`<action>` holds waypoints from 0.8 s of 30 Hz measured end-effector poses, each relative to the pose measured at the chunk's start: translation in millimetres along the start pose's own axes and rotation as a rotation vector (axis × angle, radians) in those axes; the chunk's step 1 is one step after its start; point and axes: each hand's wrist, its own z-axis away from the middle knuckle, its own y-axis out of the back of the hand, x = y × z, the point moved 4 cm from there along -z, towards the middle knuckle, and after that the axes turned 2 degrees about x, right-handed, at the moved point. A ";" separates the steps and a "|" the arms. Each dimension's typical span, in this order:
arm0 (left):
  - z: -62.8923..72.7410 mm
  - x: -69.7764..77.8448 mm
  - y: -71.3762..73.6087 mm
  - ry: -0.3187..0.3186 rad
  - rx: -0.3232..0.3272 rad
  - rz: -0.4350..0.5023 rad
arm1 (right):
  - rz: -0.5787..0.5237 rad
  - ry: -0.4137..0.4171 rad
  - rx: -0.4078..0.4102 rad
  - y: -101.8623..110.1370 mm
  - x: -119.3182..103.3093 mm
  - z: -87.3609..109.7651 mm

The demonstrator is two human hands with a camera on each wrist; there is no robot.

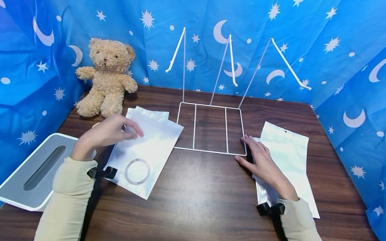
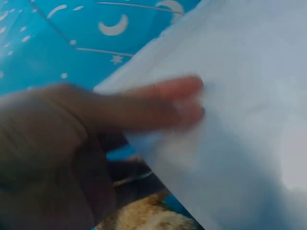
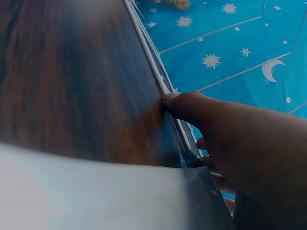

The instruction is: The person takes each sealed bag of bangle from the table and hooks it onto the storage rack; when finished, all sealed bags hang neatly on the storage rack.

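Observation:
My left hand [image 1: 111, 130] is over a small stack of silvery white flat pouches [image 1: 153, 144], thumb and index fingertips close together. In the left wrist view the blurred fingers [image 2: 184, 88] overlap the pouch surface, with no fold of it showing between them. A pale grey ring [image 1: 127, 172] shows on the top pouch's lower part. My right hand [image 1: 265, 162] rests at the front right corner of a white wire rack [image 1: 208, 151], fingers spread. Its thumb [image 3: 180, 103] touches the base wire in the right wrist view. More silvery white pouches [image 1: 289, 157] lie partly under this hand.
The rack's three upright wires end in sloping arms [image 1: 232, 60] that reach toward me. A teddy bear [image 1: 108, 73] sits at the back left. A grey box with a white rim [image 1: 57, 134] and a slot stands by my left forearm. Blue star-patterned cloth [image 1: 205, 20] surrounds the wooden table [image 1: 199, 201].

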 end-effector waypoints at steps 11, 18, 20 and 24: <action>-1.5 40.4 8.4 -0.177 0.198 0.308 | 0.037 -0.017 0.045 -0.6 -2.3 -0.5; 14.7 90.6 27.9 -0.312 0.458 0.641 | 0.123 -0.041 0.080 -3.4 -2.7 -1.8; 16.6 94.2 29.9 -0.349 0.546 0.744 | 0.137 -0.047 0.084 -4.1 -2.3 -1.6; 16.0 96.3 33.5 -0.381 0.726 0.837 | 0.158 -0.057 0.084 -5.0 -1.8 -0.8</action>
